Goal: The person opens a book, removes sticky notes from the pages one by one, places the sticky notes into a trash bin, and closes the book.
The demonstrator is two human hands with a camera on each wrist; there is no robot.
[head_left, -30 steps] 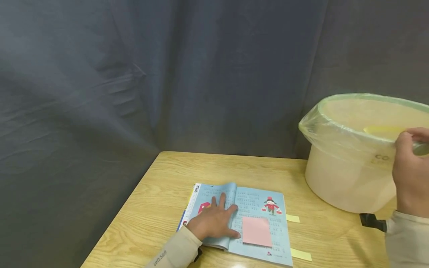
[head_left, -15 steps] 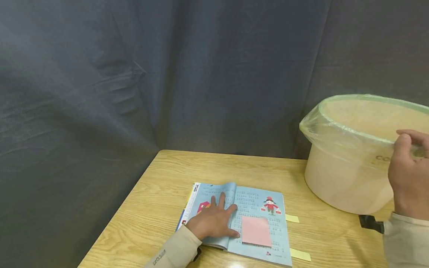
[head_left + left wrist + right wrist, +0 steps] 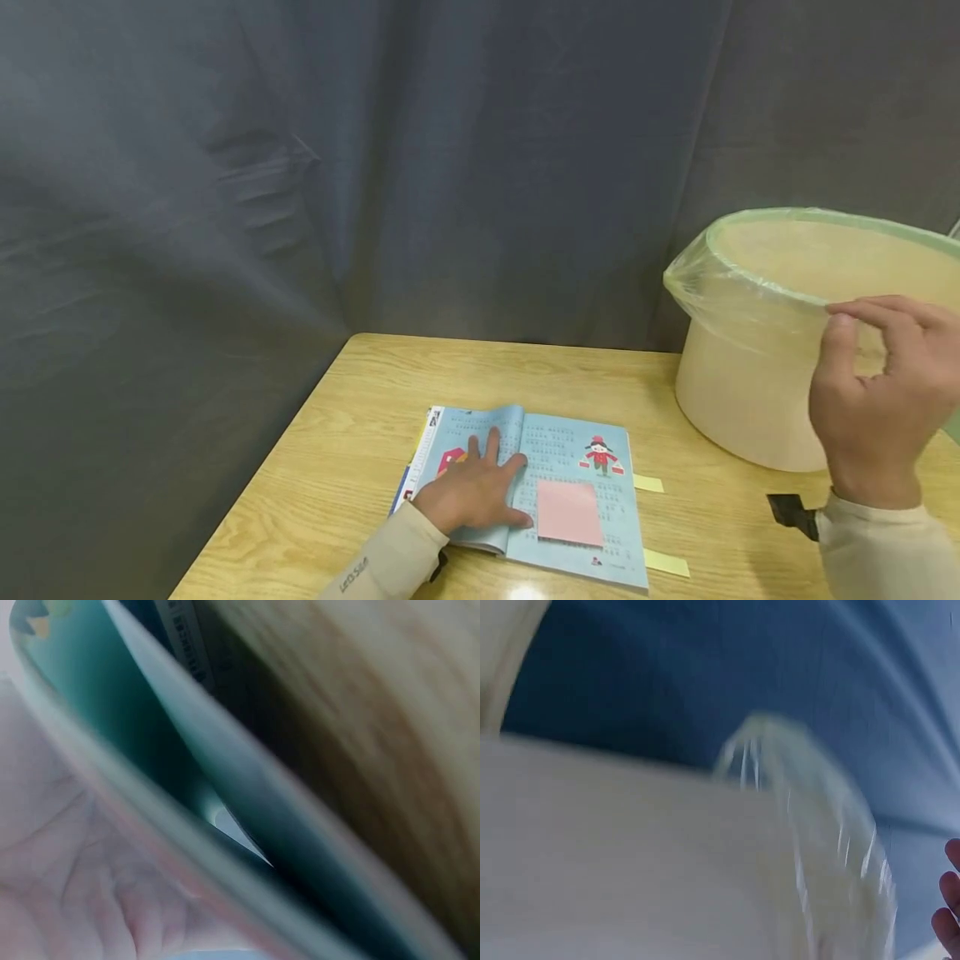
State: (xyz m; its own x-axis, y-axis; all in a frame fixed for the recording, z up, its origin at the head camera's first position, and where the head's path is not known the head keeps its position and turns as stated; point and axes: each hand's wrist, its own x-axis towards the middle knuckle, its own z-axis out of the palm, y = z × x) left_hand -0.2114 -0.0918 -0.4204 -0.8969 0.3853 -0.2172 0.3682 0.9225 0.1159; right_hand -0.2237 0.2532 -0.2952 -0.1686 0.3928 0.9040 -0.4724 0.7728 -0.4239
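An opened book (image 3: 577,442) with blue pages lies on the wooden table, a pink sticky note (image 3: 568,512) on its right page. My left hand (image 3: 474,492) rests on the left page near the fold, fingers spread. The left wrist view shows my palm against page edges (image 3: 157,825) that stand apart. My right hand (image 3: 885,392) is raised in front of a pale bin (image 3: 742,408), fingers loosely bent and nothing visible in them. In the right wrist view, only a few fingertips (image 3: 949,892) show at the right edge.
A clear plastic liner (image 3: 727,292) hangs over the bin's rim at the right. Two yellow paper tabs stick out from the book's right edge, an upper tab (image 3: 649,483) and a lower tab (image 3: 667,563). A dark curtain (image 3: 510,183) hangs behind the table.
A yellow strip at my right hand one second ago is out of sight now. That hand has moved left, away from the bin's opening. My left hand stays on the book.
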